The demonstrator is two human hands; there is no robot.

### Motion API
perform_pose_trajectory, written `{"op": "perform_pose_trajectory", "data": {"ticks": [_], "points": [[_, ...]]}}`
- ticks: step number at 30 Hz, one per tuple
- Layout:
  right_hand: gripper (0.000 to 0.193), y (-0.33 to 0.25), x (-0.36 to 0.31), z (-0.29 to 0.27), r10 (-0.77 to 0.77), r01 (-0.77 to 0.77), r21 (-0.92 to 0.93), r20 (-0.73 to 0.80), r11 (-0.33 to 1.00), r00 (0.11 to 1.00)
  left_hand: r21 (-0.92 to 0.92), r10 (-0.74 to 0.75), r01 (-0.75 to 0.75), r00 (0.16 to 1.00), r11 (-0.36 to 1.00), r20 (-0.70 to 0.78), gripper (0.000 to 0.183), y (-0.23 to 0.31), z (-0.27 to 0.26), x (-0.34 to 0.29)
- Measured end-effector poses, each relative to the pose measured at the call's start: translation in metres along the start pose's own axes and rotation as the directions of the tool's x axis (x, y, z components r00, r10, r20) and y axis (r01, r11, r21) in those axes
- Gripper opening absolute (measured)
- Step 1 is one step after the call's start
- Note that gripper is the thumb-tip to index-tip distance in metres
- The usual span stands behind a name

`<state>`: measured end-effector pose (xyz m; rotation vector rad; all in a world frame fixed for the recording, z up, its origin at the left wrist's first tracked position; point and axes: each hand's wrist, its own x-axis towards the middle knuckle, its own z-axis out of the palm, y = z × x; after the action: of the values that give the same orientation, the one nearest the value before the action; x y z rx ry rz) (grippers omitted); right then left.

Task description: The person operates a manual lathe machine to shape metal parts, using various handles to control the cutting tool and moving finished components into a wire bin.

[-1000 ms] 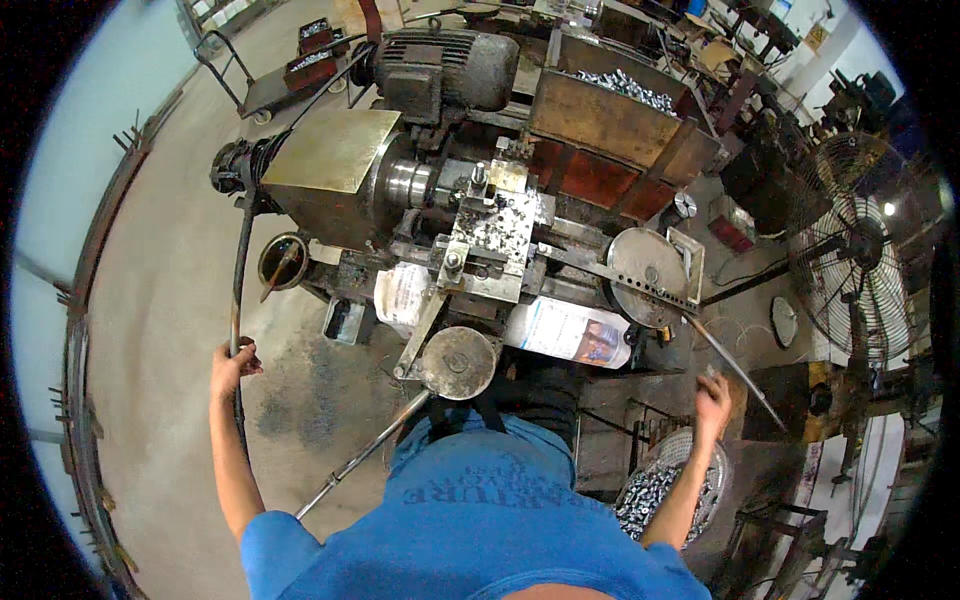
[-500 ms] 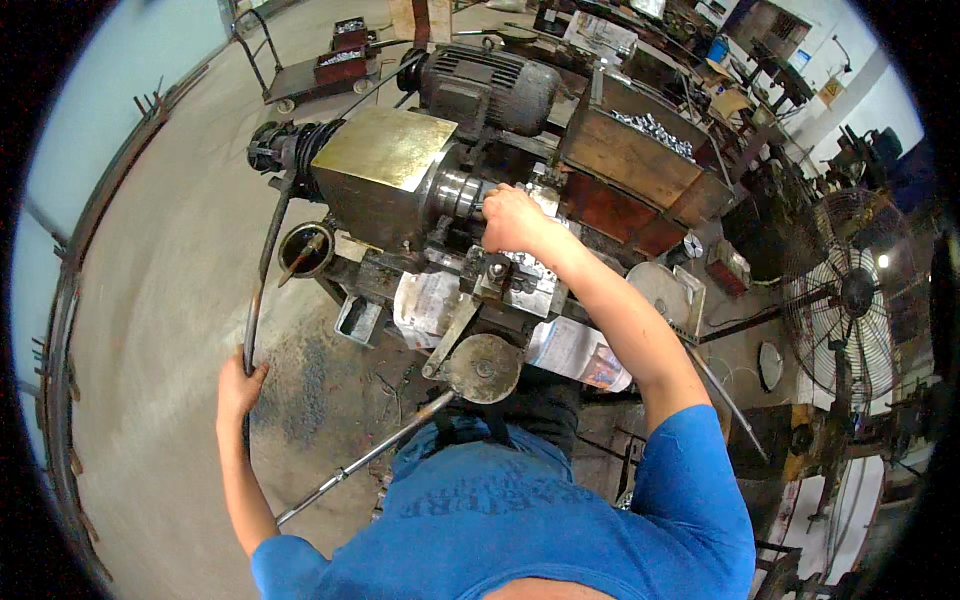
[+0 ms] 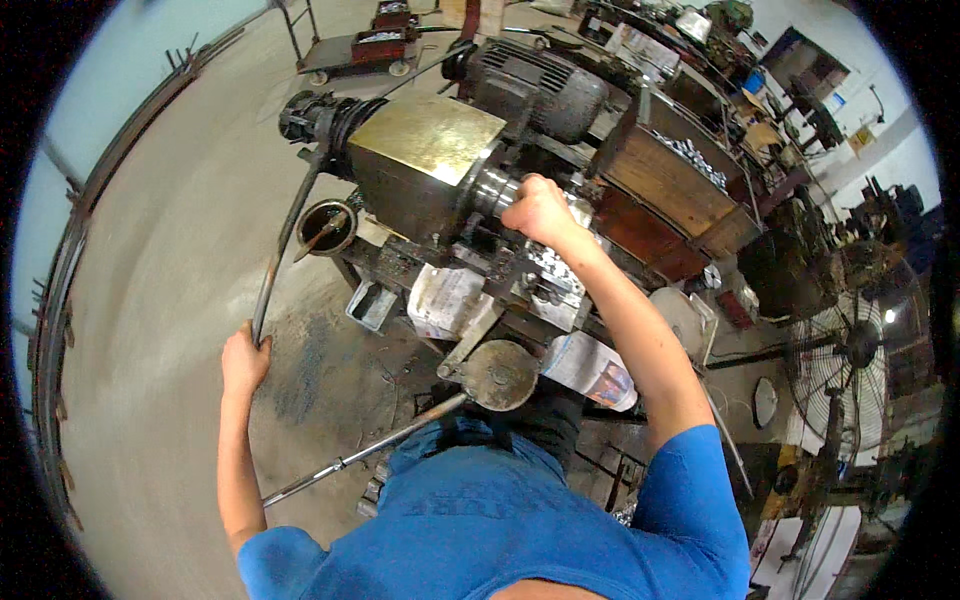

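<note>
My left hand (image 3: 245, 362) is closed around the lower end of a long dark lever bar (image 3: 283, 245). That bar slopes up to the pulley end of a lathe-like machine with a brass-coloured cover plate (image 3: 428, 135). My right hand (image 3: 541, 210) is closed with its fingers at the front of the shiny spindle chuck (image 3: 494, 190); whatever sits between those fingers is hidden. Below my right wrist lies the tool slide, strewn with bright metal bits (image 3: 556, 275). In front of my body is a round metal disc (image 3: 500, 376) with a long rod (image 3: 370, 448) running off to the left.
Behind the machine stand an electric motor (image 3: 540, 90) and a deep wooden bin (image 3: 665, 180) of small metal parts. A pot (image 3: 327, 228) hangs at the left. To the right is a caged fan (image 3: 850, 360). A cart (image 3: 350, 52) stands far left.
The whole view has shifted, so the machine sits further right. My left hand has moved outward from the machine with the lever, now near the bar's end. My right hand stays at the chuck.
</note>
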<state>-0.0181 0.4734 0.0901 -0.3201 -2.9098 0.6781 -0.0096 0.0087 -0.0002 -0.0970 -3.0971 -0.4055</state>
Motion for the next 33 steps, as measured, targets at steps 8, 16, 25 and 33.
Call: {"op": "perform_pose_trajectory", "data": {"ticks": [8,16,25,33], "points": [[0.023,0.0,0.009,0.018,-0.146,0.136,-0.103,-0.1,0.985,0.984,0.511,0.089,-0.007,0.987,0.86,-0.137,0.015,-0.118,-0.034,0.112],[0.022,-0.006,-0.035,-0.023,-0.184,0.174,-0.081,-0.134,0.981,0.974,0.146,0.26,-0.216,0.829,0.965,-0.495,0.02,-0.085,-0.011,0.134],[0.025,0.088,-0.194,-0.083,0.042,-0.038,0.02,-0.33,0.999,0.943,-0.147,0.441,-0.431,0.896,0.89,0.046,0.045,0.057,0.233,0.078],[0.039,0.258,-0.341,-0.092,0.514,-0.567,-0.025,-0.388,0.823,0.765,0.302,0.565,-0.675,0.733,0.674,0.379,0.028,0.073,0.19,0.115]]}}
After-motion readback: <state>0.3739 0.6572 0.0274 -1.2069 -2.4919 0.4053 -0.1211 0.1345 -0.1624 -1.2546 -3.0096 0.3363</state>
